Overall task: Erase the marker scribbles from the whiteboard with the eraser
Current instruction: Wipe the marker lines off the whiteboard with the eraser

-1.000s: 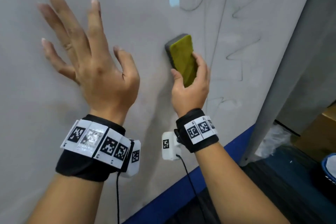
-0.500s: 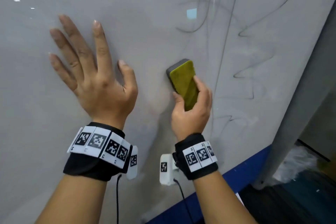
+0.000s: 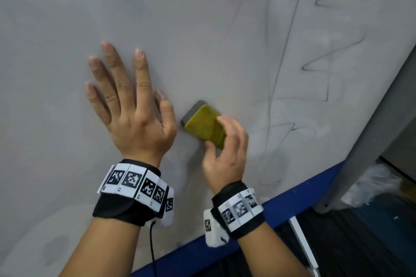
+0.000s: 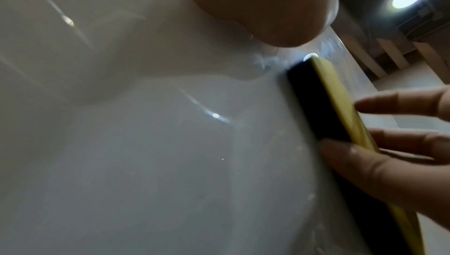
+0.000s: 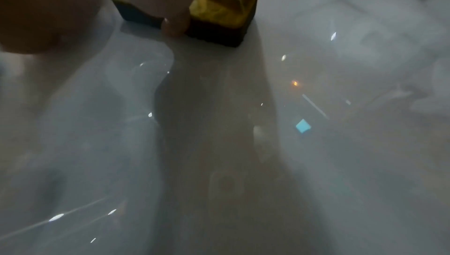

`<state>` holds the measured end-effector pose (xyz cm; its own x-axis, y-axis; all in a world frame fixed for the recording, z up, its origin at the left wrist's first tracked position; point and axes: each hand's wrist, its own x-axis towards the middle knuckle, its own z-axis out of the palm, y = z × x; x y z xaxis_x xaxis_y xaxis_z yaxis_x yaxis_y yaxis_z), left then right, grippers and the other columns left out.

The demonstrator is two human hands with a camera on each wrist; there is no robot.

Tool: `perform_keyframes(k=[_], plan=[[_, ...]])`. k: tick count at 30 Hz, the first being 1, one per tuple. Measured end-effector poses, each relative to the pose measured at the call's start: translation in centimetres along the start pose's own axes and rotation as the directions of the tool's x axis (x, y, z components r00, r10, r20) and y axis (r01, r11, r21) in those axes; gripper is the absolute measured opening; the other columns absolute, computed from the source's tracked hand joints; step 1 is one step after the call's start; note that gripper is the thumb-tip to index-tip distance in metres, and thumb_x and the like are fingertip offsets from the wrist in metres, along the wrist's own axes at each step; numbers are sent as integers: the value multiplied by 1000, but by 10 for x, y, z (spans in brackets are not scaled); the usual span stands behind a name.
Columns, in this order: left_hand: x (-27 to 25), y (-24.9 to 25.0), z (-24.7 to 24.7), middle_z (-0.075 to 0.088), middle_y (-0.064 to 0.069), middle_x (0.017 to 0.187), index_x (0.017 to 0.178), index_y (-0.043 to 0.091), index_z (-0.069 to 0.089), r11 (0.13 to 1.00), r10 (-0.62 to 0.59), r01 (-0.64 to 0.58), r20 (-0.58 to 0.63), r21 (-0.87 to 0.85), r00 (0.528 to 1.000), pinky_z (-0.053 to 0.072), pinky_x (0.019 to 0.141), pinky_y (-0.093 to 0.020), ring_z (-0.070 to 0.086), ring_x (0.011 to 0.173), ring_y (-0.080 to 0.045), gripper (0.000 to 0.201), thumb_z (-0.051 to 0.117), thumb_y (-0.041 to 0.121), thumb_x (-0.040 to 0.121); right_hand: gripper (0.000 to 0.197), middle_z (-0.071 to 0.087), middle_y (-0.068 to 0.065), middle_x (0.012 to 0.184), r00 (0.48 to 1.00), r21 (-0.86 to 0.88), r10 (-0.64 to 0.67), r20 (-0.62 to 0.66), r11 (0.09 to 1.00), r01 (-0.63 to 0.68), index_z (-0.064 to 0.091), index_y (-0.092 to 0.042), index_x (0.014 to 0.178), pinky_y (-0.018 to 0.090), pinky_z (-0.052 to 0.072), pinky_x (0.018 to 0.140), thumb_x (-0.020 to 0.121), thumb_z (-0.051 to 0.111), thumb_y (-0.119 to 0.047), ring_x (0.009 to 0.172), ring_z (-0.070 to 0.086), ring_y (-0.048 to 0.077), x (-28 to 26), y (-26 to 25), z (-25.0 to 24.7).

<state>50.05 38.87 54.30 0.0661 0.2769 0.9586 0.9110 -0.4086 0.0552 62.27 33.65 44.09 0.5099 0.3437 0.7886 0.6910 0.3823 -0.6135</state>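
Head view; one eraser [image 3: 203, 125] gripped by right hand [image 3: 225, 155]; left hand [image 3: 132, 108] flat, fingers spread; one whiteboard [image 3: 202, 51]

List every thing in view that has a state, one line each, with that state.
whiteboard: partly wiped, marks remain on its right part.
marker scribbles: not yet erased, zigzags and long lines.
eraser: dark side against the board, yellow back outward.
right hand: grips the eraser.
left hand: fingers spread, flat on the board, holds nothing.

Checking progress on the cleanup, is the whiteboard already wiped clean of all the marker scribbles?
No, the head view shows dark zigzag scribbles remaining on the whiteboard, right of the eraser.
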Motion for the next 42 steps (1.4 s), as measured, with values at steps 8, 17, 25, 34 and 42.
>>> perform_keyframes(k=[8,17,25,34,42], plan=[[-1,16,3,32,-36,152,153,6,34,997,-69,69,10,28,998,16,116,-62,26,142,-54,65,49,27,94,58,51,5,131,917,73,298,-265,954,-289,48,-8,137,45,49,98,85,74,-12,125,50,22,38,14,-5],[-14,24,14,24,-44,151,153,-2,27,989,-146,148,71,-21,987,14,113,-73,20,140,-63,70,45,34,96,58,55,6,134,964,-69,210,-164,972,-224,51,-13,135,42,48,103,81,70,-2,126,51,20,32,48,-27],[-19,23,20,25,-45,149,153,-1,24,995,-104,103,59,17,993,15,112,-72,22,138,-65,70,42,37,97,59,56,-1,135,844,15,436,-311,891,-455,50,-22,136,47,50,97,84,75,-12,126,52,19,22,55,-20],[-23,15,20,24,-44,150,155,4,21,993,-102,106,80,-43,992,18,109,-76,22,139,-64,71,43,40,98,61,56,-6,135,836,12,502,-220,859,-512,49,-32,133,45,52,99,82,74,-8,126,54,16,21,80,-42],[-55,75,41,-5,-30,161,159,12,17,968,239,-220,187,-118,953,-9,121,-48,-8,152,-36,74,49,22,94,57,54,-10,138,734,99,624,-267,776,-623,48,-33,135,8,40,95,87,74,-19,123,50,4,12,74,-37]])
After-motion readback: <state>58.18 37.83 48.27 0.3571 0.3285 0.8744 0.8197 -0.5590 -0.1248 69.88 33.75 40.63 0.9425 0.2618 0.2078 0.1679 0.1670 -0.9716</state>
